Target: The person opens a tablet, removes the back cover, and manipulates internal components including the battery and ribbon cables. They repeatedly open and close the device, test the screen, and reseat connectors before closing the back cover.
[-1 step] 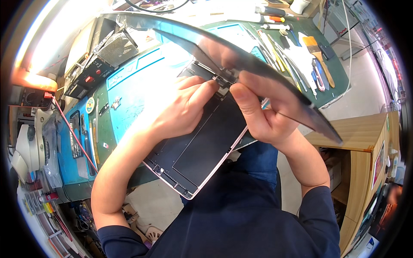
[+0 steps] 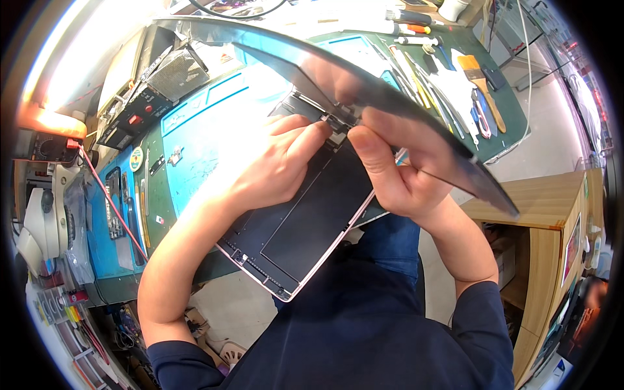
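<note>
An opened tablet (image 2: 318, 214) lies slanted across the near edge of the bench, its dark inside with black battery plates facing up. Its glossy screen panel (image 2: 286, 55) stands raised and tilted above the far side, mirroring my hand. Thumb and forefinger of my left hand (image 2: 266, 162) are pinched at a small connector area (image 2: 338, 122) in the middle of the tablet. Just right of it, my right hand (image 2: 406, 179) is closed with its thumb pointing at the same spot, close against the panel. What either pinch holds is too small or hidden to make out.
A blue work mat (image 2: 195, 166) lies under the tablet's left side. Beyond the panel lie tweezers, a brush (image 2: 478, 71) and several tools. A black power unit (image 2: 130, 123) stands far left, with a red cable (image 2: 114, 195). A wooden cabinet (image 2: 543, 253) is at right.
</note>
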### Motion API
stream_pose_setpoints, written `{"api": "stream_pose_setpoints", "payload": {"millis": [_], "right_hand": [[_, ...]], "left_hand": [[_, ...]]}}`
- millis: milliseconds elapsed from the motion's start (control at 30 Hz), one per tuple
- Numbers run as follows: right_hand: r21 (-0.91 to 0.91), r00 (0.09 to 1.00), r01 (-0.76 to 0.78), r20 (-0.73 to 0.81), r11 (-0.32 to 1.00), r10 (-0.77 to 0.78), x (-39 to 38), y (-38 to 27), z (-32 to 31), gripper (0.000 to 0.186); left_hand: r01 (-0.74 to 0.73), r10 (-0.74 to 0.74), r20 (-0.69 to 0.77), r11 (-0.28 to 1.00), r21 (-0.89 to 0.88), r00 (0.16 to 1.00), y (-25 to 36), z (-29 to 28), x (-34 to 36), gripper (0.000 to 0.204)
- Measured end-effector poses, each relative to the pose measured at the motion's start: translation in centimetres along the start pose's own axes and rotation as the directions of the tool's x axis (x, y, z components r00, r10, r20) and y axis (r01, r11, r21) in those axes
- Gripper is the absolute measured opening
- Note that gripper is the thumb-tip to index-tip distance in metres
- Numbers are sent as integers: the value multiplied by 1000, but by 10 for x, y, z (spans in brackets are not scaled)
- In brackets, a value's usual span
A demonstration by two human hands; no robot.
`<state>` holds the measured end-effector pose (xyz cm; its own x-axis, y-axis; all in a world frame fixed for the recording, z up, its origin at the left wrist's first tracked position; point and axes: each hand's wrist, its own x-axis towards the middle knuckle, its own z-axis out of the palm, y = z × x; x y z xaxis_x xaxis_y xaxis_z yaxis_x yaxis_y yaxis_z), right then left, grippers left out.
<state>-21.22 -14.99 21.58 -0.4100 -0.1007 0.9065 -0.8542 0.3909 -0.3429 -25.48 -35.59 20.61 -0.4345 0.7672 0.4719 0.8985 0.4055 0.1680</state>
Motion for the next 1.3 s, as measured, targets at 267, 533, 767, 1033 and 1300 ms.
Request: {"api": "stream_pose_setpoints", "payload": {"millis": [267,533,767,1033,1300], "right_hand": [[-44,986,-116,111,992,120,-6,-8,-9,26],[-16,998,46,-34,999,-46,3,3,1,38],[-38,998,53,-44,998,-55,5,4,0,38],[-46,999,-42,-23,998,41,2,-2,-2,38],[-89,998,-52,43,995,56,3,-7,-6,22]], "left_hand": [[61,-62,-13,996,-69,998,0,3,0,27],[140,-152,-32,960,-243,988,1,-2,-2,33],[138,-140,2,972,-193,990,-19,13,-11,36],[111,-119,-31,976,-190,992,-17,13,-13,33],[52,-60,-74,993,-107,995,-20,18,-15,31]]}}
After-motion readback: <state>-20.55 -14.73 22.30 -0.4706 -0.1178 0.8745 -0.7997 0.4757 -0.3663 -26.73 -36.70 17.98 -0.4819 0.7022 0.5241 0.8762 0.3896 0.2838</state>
